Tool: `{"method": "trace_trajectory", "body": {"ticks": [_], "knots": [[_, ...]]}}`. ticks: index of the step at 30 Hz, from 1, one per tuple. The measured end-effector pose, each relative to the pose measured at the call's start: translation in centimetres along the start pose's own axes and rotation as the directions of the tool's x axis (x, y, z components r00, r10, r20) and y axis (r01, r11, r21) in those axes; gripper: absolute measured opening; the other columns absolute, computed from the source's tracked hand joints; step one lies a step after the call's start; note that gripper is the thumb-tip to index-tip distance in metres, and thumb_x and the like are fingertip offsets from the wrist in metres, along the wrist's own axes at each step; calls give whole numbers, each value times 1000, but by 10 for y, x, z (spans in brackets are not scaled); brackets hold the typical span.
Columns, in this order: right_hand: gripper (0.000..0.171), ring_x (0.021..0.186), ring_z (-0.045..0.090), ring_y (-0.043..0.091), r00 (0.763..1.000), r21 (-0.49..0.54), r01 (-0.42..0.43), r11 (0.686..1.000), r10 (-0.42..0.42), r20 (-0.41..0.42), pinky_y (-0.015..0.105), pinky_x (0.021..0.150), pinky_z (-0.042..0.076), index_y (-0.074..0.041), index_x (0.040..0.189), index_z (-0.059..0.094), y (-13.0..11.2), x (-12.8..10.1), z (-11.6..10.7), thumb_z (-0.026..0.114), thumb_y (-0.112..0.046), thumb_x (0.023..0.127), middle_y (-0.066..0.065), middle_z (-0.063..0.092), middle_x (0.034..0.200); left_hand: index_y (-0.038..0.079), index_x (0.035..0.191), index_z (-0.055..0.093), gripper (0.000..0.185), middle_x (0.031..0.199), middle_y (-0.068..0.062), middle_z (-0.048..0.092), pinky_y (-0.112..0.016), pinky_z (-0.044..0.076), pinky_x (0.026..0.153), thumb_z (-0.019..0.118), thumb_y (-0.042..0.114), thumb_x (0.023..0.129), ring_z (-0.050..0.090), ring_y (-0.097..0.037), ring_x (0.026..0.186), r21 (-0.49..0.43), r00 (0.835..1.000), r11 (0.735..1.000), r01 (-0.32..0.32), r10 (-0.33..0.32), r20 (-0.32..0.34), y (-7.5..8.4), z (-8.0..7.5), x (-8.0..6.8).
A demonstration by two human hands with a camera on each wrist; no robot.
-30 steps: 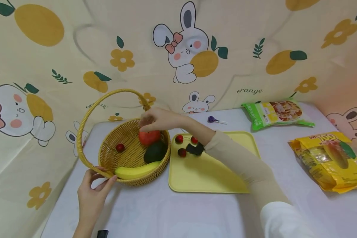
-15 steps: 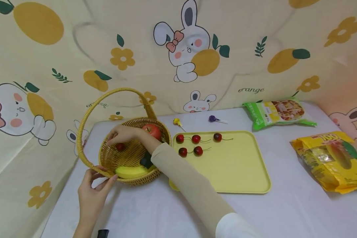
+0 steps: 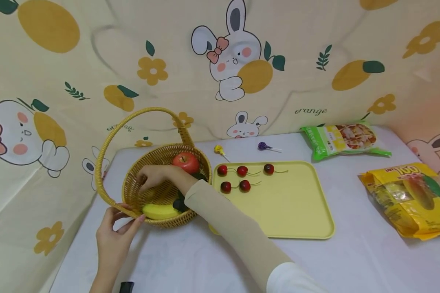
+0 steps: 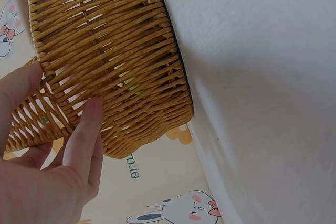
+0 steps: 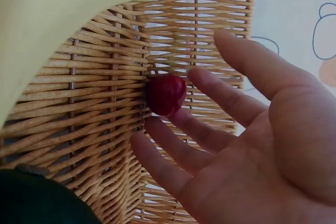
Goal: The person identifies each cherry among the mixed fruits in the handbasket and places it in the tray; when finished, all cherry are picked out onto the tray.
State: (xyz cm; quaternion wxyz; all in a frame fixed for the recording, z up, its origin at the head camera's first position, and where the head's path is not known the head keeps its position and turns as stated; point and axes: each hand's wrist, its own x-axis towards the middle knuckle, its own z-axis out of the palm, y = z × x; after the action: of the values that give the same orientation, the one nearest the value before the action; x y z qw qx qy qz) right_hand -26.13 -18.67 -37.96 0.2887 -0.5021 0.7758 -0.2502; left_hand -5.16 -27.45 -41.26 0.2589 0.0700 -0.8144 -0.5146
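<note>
My left hand [image 3: 115, 234] grips the near left rim of a wicker basket [image 3: 154, 158], at the foot of its tall handle. The left wrist view shows the thumb and fingers around the woven edge. Inside the basket my right hand [image 3: 154, 177] reaches toward the left wall. A dark red cherry [image 5: 165, 94] lies against the weave there, with the fingers spread right beside it and the thumb apart. In the head view the hand hides this cherry. A red apple [image 3: 186, 162], a banana [image 3: 157, 211] and a mostly hidden avocado [image 5: 42, 200] share the basket.
Right of the basket, a yellow tray [image 3: 278, 215] bears several cherries [image 3: 245, 186] with stems. Behind it lie a yellow lollipop [image 3: 218, 149] and a purple lollipop [image 3: 262, 146]. A green food bag [image 3: 344, 140] and a yellow candy bag [image 3: 407, 199] are at the right.
My right hand has moved left from above the apple to the basket's left side and lowered toward the cherry. The left hand keeps its grip on the rim.
</note>
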Motion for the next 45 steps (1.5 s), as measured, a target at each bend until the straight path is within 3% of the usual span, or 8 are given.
{"method": "trace_trajectory", "body": {"ticks": [12, 21, 25, 30, 33, 36, 40, 45], "knots": [[27, 106, 59, 16, 999, 16, 31, 999, -31, 21, 14, 79, 50, 2, 120, 67, 4, 2, 0, 67, -5, 95, 11, 66, 120, -7, 116, 55, 44, 111, -13, 57, -17, 60, 72, 77, -14, 79, 63, -19, 98, -15, 1000, 1000, -1, 1, -6, 2, 1, 1], [39, 89, 55, 11, 985, 103, -54, 993, 36, 167, 24, 75, 56, -3, 125, 67, 2, -3, 2, 65, 9, 88, 7, 61, 117, -8, 115, 55, 43, 110, -14, 57, -19, 61, 72, 76, -15, 79, 64, -17, 96, -25, 1000, 1000, -3, 3, -8, 0, 1, 1], [36, 81, 58, 12, 968, 178, -111, 978, 66, 242, 35, 77, 61, -3, 125, 66, 1, -5, 3, 65, 7, 90, 5, 58, 110, -8, 115, 55, 43, 109, -14, 57, -19, 61, 72, 76, -14, 79, 64, -17, 97, -23, 1000, 1000, 2, -2, -6, 0, 1, 0], [29, 72, 57, 13, 957, 162, -112, 980, 63, 282, 29, 67, 55, -1, 121, 67, 0, -7, 1, 66, 3, 92, 1, 60, 98, -9, 116, 54, 42, 109, -14, 56, -19, 61, 72, 76, -13, 80, 63, -18, 98, -22, 1000, 1000, 14, -14, -2, 2, 1, 0], [24, 73, 59, 12, 956, 151, -111, 982, 64, 288, 26, 69, 57, -1, 116, 70, -1, -7, -1, 68, 1, 93, 1, 62, 98, -8, 115, 54, 42, 110, -14, 56, -19, 61, 72, 76, -13, 80, 64, -17, 97, -16, 1000, 1000, 4, -4, -2, 3, 1, 1], [18, 78, 62, 14, 970, 179, -73, 981, 28, 243, 29, 75, 61, 0, 109, 71, -5, -9, -6, 71, -1, 91, 3, 65, 96, -7, 114, 54, 41, 111, -14, 56, -20, 61, 73, 77, -13, 80, 64, -18, 97, -20, 1000, 1000, -11, 11, 2, 3, 0, 1], [19, 83, 63, 16, 990, 223, 93, 970, -115, 85, 31, 76, 60, -1, 109, 72, -8, -22, -19, 73, -6, 91, 4, 70, 96, -7, 114, 55, 42, 110, -14, 57, -19, 61, 73, 77, -13, 79, 63, -18, 98, -15, 1000, 1000, -14, 14, 2, 1, 0, 2], [28, 81, 54, 9, 953, 213, 265, 940, -223, -204, 20, 73, 53, -3, 115, 73, 0, -64, -46, 77, -15, 89, 0, 68, 108, -7, 116, 56, 44, 109, -12, 57, -18, 61, 72, 78, -12, 79, 63, -17, 98, -1, 1000, 1000, -1, 1, -9, -1, -1, 0]]}}
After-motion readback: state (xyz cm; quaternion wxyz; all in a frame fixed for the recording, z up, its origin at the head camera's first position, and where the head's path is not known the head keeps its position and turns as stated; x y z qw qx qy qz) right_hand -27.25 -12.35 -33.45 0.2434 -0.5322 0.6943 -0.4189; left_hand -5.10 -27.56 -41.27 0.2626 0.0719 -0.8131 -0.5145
